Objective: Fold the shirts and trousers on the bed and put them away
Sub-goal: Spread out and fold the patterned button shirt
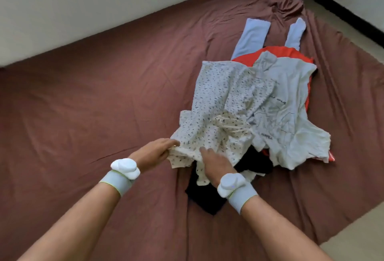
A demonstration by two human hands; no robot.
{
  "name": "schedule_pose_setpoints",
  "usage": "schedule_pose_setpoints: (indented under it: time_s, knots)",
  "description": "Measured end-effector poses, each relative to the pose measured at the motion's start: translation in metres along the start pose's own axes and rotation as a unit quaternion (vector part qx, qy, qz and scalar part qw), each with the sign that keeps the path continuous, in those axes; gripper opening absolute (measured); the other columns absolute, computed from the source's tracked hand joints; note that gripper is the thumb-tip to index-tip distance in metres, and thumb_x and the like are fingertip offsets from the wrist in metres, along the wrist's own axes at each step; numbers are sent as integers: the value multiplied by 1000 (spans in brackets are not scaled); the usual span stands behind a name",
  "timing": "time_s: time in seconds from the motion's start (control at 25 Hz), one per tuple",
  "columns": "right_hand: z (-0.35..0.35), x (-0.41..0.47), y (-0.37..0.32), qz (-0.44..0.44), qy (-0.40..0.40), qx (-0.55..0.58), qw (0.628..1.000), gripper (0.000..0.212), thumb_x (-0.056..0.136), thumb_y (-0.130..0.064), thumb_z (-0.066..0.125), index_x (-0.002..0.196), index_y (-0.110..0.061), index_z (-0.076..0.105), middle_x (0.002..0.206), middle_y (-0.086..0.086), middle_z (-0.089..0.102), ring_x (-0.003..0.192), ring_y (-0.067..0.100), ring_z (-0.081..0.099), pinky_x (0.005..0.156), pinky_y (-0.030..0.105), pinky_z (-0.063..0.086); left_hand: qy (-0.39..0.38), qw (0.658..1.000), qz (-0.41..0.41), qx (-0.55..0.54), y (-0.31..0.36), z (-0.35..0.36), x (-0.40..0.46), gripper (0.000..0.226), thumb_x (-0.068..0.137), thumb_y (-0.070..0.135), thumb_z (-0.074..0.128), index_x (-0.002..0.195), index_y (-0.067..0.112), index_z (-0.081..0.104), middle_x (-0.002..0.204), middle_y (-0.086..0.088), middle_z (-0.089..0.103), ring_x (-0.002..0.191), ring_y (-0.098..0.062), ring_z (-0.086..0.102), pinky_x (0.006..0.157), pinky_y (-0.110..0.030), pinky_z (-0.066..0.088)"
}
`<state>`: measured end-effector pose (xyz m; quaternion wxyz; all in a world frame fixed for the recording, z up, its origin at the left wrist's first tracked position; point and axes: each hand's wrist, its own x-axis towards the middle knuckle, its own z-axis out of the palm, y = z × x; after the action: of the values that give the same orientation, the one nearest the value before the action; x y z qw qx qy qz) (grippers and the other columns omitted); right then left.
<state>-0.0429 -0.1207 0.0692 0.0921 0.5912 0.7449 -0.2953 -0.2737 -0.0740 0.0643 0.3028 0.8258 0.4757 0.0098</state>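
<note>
A heap of clothes lies on the right half of the bed (83, 98), which is covered by a reddish-brown sheet. On top, nearest the person, is a cream shirt with small dark print (218, 104); its long axis runs from the near edge of the pile away toward the far wall, leaning slightly right. The left hand (154, 152) pinches the near-left hem of this printed shirt, fingers curled together round the fabric. The right hand (216, 165) rests palm down on the near part of the same shirt, fingers laid forward and slightly apart; I cannot tell whether it grips any cloth beneath.

Just right of the printed shirt, partly overlapped by it, lies a crumpled white shirt (291, 115) with faint dark lines. Under both shows an orange-red garment (276, 52). Pale blue trousers (251, 36) stick out at the far end, their two legs pointing toward the far wall. A black garment (207, 198) lies beneath the pile at the near side, under the right wrist. Both wrists wear grey bands with white pieces on them.
</note>
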Motion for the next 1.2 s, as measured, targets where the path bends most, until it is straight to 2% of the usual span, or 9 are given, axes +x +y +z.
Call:
schedule_pose_setpoints:
  time_s: [0.32,0.44,0.6,0.76,0.84,0.96,1.04,1.12,1.2]
  knots:
    - [176,-46,-268,-46,-76,78,993,55,100,-4,30,152,-10,13,136,18,38,110,40,55,87,47,44,184,982,-7,-51,-134,40,-224,20,83,5,46,88,13,64,107,-6,63,107,-22,52,99,-16,34]
    - [273,-64,-361,-60,-217,132,965,64,97,-6,43,152,-11,11,134,19,42,110,42,54,85,47,45,223,956,-156,-110,-201,100,-332,29,81,3,49,103,11,67,124,-9,61,123,-16,48,110,-22,32]
    - [335,-56,-379,-129,-223,53,965,64,91,-10,53,147,-12,24,139,17,40,123,39,45,96,46,41,174,795,-496,-304,-242,162,-391,48,100,28,52,145,21,39,143,-8,49,132,-27,45,107,-36,33]
    - [326,14,-288,-87,-55,-86,991,71,88,-17,56,150,-22,20,158,10,14,144,33,16,112,53,26,270,716,-455,-455,-254,176,-361,54,90,63,35,130,33,55,138,5,53,129,-21,48,111,-43,35]
    - [311,39,-253,-95,-74,-127,985,89,86,-34,64,153,-29,5,160,7,2,147,32,2,113,58,19,269,689,-442,-507,-263,162,-333,69,84,76,38,129,27,57,139,-3,52,128,-22,48,111,-45,35]
    - [306,63,-233,-111,-113,-209,965,100,85,-30,65,152,-31,-10,149,11,30,142,31,21,111,66,4,99,788,-453,-405,-282,141,-292,85,78,75,58,142,21,45,144,-4,48,130,-25,47,109,-43,38]
    - [311,66,-231,-107,-134,-227,959,78,88,-15,57,150,-25,10,121,9,54,118,29,49,110,62,18,4,845,-445,-296,-284,139,-271,76,77,59,74,137,17,50,130,-3,56,121,-28,55,101,-40,46]
    - [314,59,-231,-117,-161,-214,956,46,91,-8,49,135,-15,35,105,10,61,97,30,58,90,47,47,-16,895,-410,-175,-278,152,-259,39,87,37,71,116,12,64,115,-11,67,103,-33,63,88,-39,53]
    - [313,48,-238,-116,-186,-161,962,35,93,-7,45,127,-12,42,100,12,60,89,31,60,74,41,52,45,899,-430,-76,-271,156,-257,20,92,21,58,105,10,68,106,-20,68,96,-41,63,81,-43,51]
